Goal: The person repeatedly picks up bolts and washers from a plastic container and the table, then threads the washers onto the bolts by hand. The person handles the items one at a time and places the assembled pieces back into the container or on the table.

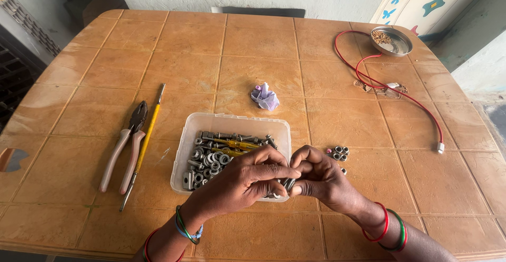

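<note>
A small dark metal bolt (288, 183) sits pinched between both hands at the near edge of a clear plastic tub (195, 126), close to the middle of the worktop (253, 56). The left hand (245, 180) has its grip closed on the bolt from the left, and the right hand (320, 177) has its grip closed on it from the right, fingertips meeting. The tub holds grey steel nuts, washers and bolts (208, 159) with a yellow-handled tool lying across them. Just right of the hands lies a cluster of loose nuts (339, 153). To the left lie pink-handled pliers (126, 146) and a slim yellow screwdriver (143, 146). Farther off are a crumpled purple wrapper (264, 96), a red cable (400, 94) and a round steel dish (391, 41). The worktop is tan plastic moulded in a tile pattern.
</note>
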